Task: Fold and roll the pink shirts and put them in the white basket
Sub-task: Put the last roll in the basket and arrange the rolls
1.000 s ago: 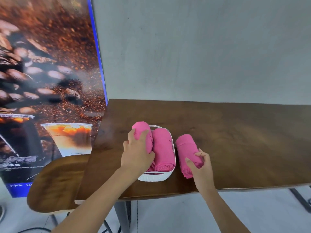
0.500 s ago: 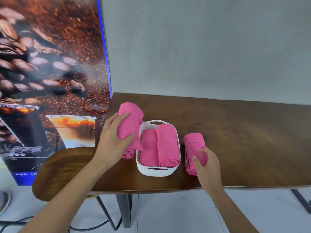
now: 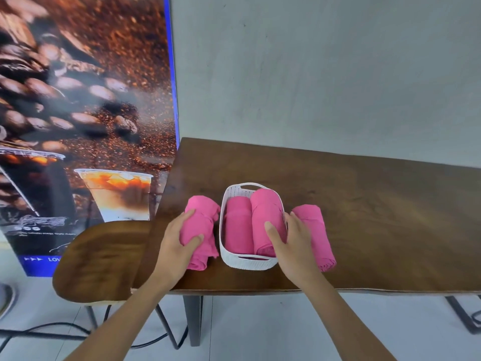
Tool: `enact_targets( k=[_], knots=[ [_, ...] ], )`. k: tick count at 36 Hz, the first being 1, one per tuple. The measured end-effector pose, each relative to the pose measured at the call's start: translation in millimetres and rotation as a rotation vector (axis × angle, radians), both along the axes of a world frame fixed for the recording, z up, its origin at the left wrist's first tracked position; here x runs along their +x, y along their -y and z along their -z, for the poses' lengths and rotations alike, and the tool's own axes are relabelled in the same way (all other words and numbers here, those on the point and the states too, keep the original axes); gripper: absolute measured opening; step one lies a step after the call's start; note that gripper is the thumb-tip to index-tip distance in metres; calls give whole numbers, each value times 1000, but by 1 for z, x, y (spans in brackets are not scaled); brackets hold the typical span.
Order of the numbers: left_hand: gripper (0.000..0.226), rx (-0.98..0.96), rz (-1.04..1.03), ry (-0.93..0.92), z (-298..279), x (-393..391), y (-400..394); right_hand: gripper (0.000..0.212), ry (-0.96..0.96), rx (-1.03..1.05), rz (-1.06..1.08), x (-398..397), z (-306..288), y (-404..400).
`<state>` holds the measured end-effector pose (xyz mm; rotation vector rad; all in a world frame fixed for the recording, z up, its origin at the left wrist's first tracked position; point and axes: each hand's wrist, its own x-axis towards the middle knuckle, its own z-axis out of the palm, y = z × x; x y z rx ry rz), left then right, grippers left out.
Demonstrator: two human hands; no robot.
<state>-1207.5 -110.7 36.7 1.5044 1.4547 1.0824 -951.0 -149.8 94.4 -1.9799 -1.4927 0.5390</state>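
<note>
Now right hand (image 3: 294, 246) grips basket's roll (image 3: 265, 220).

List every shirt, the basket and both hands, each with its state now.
left roll: rolled, on the table, gripped by the left hand
basket rolls: two, rolled, side by side inside
right roll: rolled, on the table
white basket: upright, holding two rolls
left hand: grips the left roll
right hand: grips a basket roll
</note>
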Motion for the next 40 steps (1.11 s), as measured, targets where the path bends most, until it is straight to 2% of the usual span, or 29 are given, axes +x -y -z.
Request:
enact_targets(
  k=[3, 8, 16, 26, 30, 36, 40],
  knots=[
    [54, 43, 25, -119, 0, 0, -1, 88, 10, -93, 6, -11, -5, 2],
    [67, 213, 156, -385, -9, -3, 0, 92, -5, -119, 59, -19, -4, 0],
    [69, 273, 314, -708, -11, 2, -3, 91, 56, -120, 78, -30, -13, -7],
    [74, 268, 336, -693, -14, 5, -2, 103, 132, -32, -15, -60, -15, -3],
    [75, 267, 329, -702, -13, 5, -3, 94, 154, -13, -20, -66, -18, -4],
    [76, 227, 348, -661, -17, 5, -1, 83, -187, 40, 142, -58, -35, -8],
    [77, 191, 364, -612, -21, 3, -3, 76, -310, 81, 176, -43, -52, -8]
  ],
)
